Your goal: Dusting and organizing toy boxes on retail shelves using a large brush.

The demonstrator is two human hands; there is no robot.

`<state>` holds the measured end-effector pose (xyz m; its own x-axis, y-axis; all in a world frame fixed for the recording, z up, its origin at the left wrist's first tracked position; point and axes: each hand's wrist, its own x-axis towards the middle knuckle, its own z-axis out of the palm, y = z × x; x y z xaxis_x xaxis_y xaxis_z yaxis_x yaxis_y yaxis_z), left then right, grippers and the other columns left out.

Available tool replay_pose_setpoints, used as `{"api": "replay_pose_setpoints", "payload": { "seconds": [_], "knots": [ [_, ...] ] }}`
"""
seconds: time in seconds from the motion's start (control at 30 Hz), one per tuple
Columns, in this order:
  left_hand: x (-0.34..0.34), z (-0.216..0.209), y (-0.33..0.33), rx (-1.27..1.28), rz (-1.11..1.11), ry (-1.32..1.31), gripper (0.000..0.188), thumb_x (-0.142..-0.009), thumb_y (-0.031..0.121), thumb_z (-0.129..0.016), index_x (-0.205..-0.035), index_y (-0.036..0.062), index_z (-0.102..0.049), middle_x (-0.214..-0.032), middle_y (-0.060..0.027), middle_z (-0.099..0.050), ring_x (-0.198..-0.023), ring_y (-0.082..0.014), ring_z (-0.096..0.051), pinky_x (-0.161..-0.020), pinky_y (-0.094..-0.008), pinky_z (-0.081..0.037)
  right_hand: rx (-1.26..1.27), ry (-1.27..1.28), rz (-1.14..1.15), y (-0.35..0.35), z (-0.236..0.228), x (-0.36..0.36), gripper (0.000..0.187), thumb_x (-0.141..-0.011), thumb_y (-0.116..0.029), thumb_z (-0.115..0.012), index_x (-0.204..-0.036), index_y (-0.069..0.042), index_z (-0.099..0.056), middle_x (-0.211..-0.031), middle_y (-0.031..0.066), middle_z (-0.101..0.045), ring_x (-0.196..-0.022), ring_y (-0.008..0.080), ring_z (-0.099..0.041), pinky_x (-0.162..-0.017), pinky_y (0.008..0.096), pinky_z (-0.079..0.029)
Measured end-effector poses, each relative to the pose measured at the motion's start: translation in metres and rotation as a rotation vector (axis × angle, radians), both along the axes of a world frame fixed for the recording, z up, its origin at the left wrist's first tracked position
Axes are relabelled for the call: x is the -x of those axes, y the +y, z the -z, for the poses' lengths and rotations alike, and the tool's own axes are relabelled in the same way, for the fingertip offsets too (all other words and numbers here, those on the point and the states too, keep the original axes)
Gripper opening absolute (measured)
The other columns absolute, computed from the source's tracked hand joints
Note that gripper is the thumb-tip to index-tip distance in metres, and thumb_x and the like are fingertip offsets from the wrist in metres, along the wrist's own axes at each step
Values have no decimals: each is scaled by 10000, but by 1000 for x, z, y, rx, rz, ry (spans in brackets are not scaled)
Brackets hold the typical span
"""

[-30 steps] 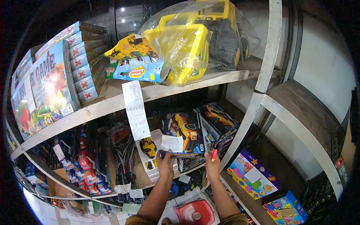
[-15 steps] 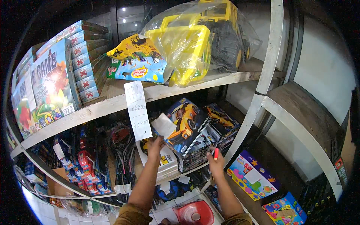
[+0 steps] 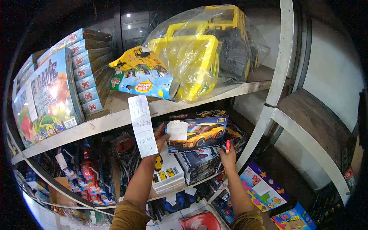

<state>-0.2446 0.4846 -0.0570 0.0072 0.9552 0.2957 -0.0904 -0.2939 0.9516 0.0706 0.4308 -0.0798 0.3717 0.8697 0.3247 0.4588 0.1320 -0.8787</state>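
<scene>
the left hand [image 3: 162, 138] has its fingers pinching one end of the car box [image 3: 203, 134], which is tipped up over a box pile [image 3: 201, 167]. the right hand [image 3: 229, 158] has its fingers round a red pen [image 3: 227, 145].

1. The head view, a wide fisheye, looks forward and down from the person's head onto the shelves [image 3: 96, 128].
2. Both hands [image 3: 229, 157] appear close, just below mid-frame; forearms [image 3: 240, 193] rise from the lower edge.
3. Straight edges bow toward the dark rim.

Bare forearms [image 3: 140, 177] stretched forward, left hand [image 3: 160, 135] raised higher and partly hidden, right hand [image 3: 229, 157] lower and curled
</scene>
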Motion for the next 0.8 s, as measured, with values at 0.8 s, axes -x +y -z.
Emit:
{"api": "replay_pose_setpoints", "payload": {
  "seconds": [0.8],
  "knots": [
    [-33,50,47,-71,-297,398,671,-790,-20,-589,-1391,14,-294,-1379,-207,-396,-1270,-284,-400,-1047,-307,-296,-37,-123,-79,41,39,-8,523,-724,-148,-696,-1202,-13,-533,-1059,228,-611,-995,368,-594,-857,383,-457]
  ]
}}
